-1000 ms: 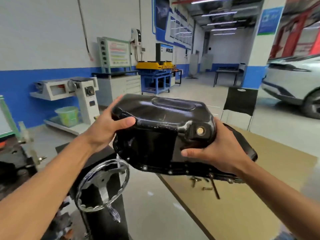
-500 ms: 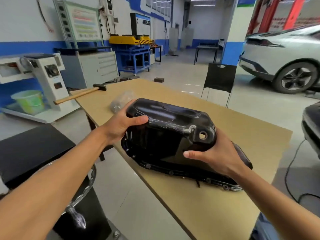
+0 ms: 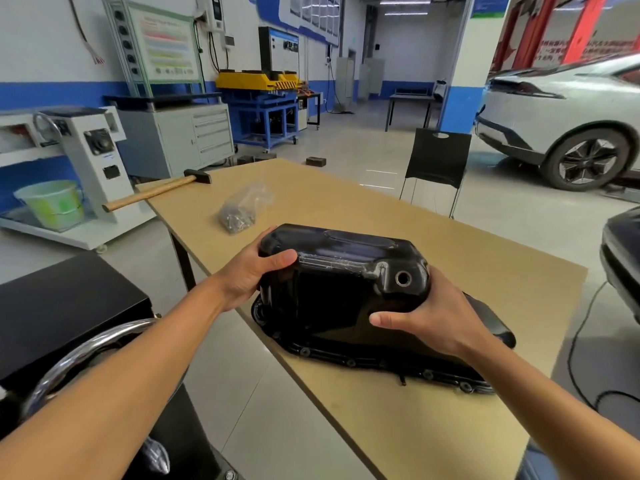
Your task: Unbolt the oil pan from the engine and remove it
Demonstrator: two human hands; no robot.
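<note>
Black and glossy, the oil pan sits sump-side up at the near left edge of the tan worktop, off the engine, which is nowhere in view. Whether its bolt flange rests fully on the board or is held just clear of it is hard to tell. Both hands have hold of it. The left hand grips the upper left corner, thumb laid across the near top edge, its fingers hidden behind the pan. The right hand grips the right end below the open drain hole, thumb on the near wall, its other fingers out of sight on the far side; this hand and wrist also cover the flange's right stretch. A small dark stub pokes out under the flange, too small to identify.

Farther back on the worktop lie a crumpled clear bag, its small metal contents blurred, and a hammer whose handle overhangs the far left edge. A chrome handwheel at lower left is partly covered by the left forearm. A black chair stands beyond the worktop, and a white car is cut off by the right frame edge.
</note>
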